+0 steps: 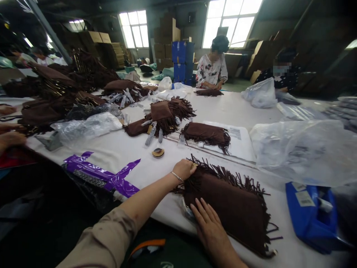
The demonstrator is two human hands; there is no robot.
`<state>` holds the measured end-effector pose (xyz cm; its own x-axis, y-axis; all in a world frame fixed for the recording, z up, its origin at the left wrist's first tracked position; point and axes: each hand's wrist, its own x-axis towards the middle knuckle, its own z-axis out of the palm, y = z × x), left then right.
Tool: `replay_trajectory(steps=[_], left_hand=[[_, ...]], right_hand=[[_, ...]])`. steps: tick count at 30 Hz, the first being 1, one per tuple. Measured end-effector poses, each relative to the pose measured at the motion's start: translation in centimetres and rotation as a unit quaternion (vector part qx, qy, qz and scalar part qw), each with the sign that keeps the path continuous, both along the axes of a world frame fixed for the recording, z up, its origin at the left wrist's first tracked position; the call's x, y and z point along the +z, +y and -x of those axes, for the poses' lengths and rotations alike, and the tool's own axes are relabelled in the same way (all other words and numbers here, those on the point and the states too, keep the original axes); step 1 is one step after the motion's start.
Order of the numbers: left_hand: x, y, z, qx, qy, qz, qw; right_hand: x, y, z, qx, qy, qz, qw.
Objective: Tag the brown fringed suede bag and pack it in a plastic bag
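A brown fringed suede bag [234, 203] lies flat on the white table [212, 108] right in front of me. My left hand [184, 169] is closed in a pinch on the bag's upper left corner, a thin bracelet on its wrist. My right hand [209, 221] rests flat on the bag's near edge, fingers stretched out and together. A bit of clear plastic shows under the bag's left side.
More brown fringed bags [206, 134] lie mid-table, one on a white sheet [240, 143]. Clear plastic bags [304, 150] sit at right, a blue packet [309, 214] at near right, purple wrapping [103, 173] at left, a small round disc [158, 152]. Two people sit at the far end.
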<state>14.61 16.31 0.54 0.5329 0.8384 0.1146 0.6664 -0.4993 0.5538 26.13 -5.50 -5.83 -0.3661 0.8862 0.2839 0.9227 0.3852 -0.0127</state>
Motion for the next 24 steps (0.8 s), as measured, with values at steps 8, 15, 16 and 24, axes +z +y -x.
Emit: replay_trajectory(steps=[8,15,16,24], left_hand=[[-1.9,-0.5,11.0,0.249,-0.215,0.199,0.923],[-3.6,-10.5,16.4,0.334,-0.374,0.287,0.816],[-3.6,-11.2,16.4,0.334,-0.393,0.292,0.806],[-3.6,-10.8,15.7,0.382,-0.41,0.254,0.789]], right_hand=[[-0.2,0.8,-1.9,0.035,0.025,0.022,0.999],[2.0,1.6,-2.1,0.017,0.144,0.077,0.986],[2.8,2.4,-1.4,0.012,0.168,0.078,0.983],[5.6,12.0,4.8,0.029,0.184,0.131,0.974]])
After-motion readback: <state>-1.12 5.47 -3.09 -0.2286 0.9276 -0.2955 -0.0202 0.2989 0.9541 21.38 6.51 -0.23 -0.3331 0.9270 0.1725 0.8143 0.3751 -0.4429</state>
